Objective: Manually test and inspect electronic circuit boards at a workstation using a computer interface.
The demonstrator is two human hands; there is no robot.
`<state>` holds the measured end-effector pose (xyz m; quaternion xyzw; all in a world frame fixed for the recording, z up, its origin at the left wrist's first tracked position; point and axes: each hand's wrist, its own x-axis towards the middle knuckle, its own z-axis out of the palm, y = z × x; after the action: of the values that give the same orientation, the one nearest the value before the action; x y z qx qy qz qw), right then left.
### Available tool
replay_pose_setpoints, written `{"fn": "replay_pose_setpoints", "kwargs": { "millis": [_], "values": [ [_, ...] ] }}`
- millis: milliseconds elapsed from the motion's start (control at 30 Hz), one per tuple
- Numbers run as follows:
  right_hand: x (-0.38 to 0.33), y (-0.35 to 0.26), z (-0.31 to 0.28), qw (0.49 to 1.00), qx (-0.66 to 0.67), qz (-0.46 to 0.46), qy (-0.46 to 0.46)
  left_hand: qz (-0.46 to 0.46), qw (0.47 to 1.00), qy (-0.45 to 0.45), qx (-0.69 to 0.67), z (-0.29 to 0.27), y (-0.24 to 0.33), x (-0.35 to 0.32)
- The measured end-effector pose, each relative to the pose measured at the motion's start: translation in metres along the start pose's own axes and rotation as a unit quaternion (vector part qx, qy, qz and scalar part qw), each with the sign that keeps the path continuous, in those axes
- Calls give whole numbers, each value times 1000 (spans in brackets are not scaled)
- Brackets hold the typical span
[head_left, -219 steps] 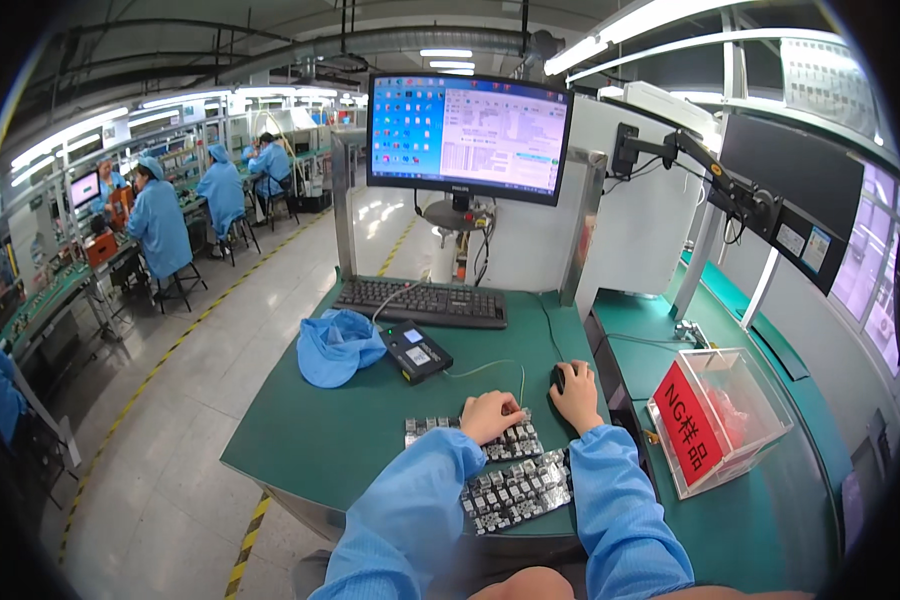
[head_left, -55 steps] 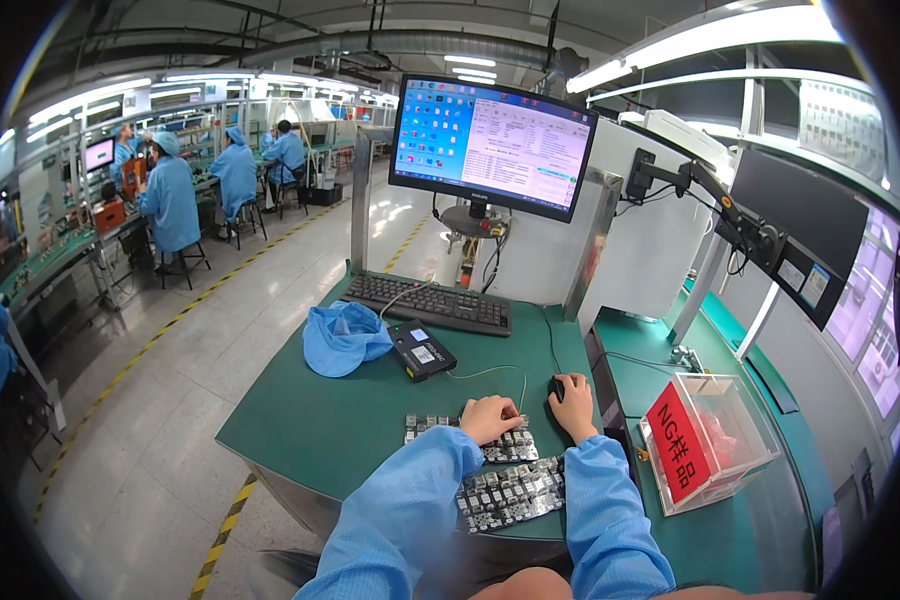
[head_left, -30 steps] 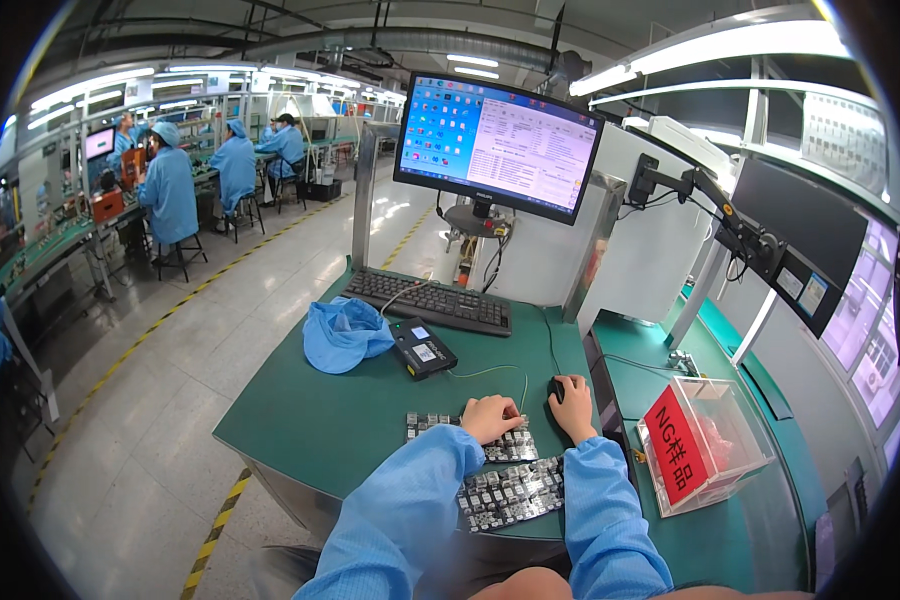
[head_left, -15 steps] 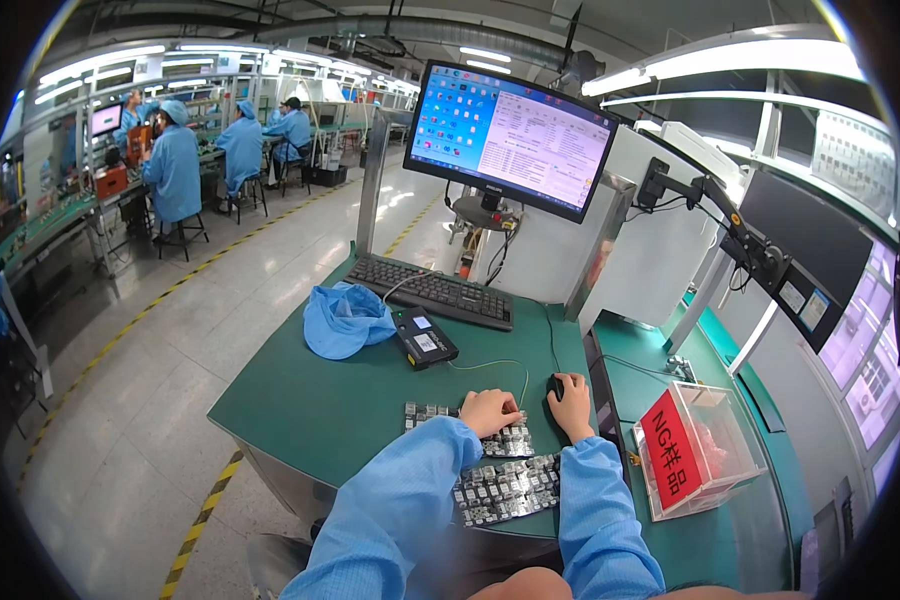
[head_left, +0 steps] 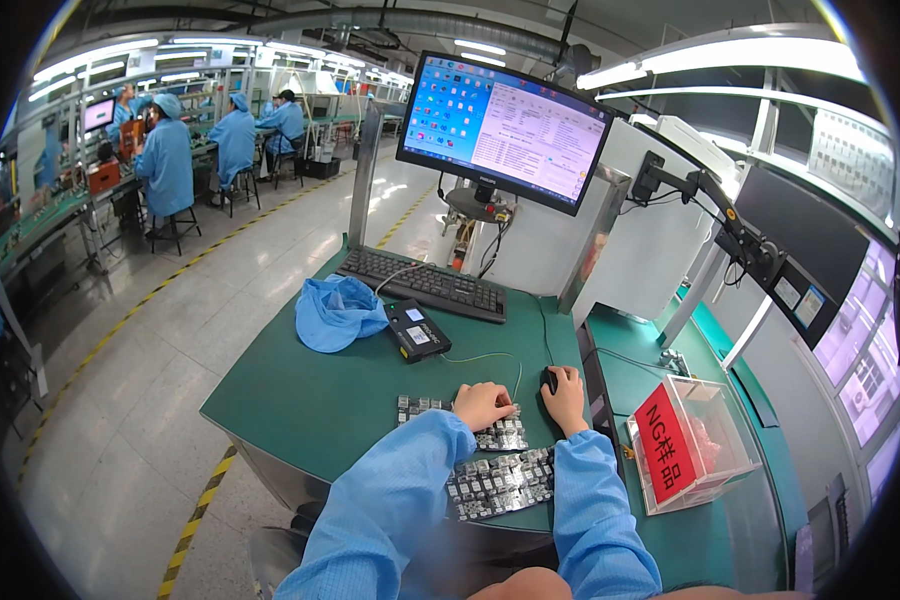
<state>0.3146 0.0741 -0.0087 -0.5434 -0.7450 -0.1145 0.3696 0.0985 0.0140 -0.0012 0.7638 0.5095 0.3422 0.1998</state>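
Left hand (head_left: pixel 482 404) lies flat, fingers loosely spread, steadying the circuit board panels (head_left: pixel 490 470) at the tabletop's (head_left: pixel 300 400) near edge; right hand (head_left: pixel 567 397) cups the mouse (head_left: pixel 550 380), fingers curled for clicking.

**What the view hides**

The right hand (head_left: pixel 567 396) covers nearly all of the black mouse (head_left: pixel 549 380); only its 9 o'clock edge shows, so the grip on it cannot be judged. The left hand (head_left: pixel 483 404) lies over the far tray of small metal parts (head_left: pixel 500 436), hiding its middle, and the blue sleeve (head_left: pixel 400 500) hides the near tray's (head_left: pixel 500 483) 9 o'clock end. The parts are too small to identify. Contents of the clear box (head_left: pixel 705 440) at 3 o'clock are indistinct. The monitor's (head_left: pixel 505 130) windows are unreadable.
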Motion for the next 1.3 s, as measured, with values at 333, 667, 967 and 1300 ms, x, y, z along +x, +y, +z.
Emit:
{"fn": "replay_pose_setpoints", "kwargs": {
  "millis": [333, 667, 967, 1300],
  "values": [
    [0, -1, -2, 999, -3, 20, -26, -9, 1000, -15, -4, -1, 1, 0],
    [1, -2, -3, 1000, -5, 12, -23, -5, 1000, -7, -8, -2, 0, 1],
    [-1, 0, -1, 1000, -1, -1, -4, 4, 1000, 6, -3, 1, 0, -1],
    [0, 0, -1, 1000, 0, 10, -19, 5, 1000, 8, 1, 0, -1, 0]
  ]
}}
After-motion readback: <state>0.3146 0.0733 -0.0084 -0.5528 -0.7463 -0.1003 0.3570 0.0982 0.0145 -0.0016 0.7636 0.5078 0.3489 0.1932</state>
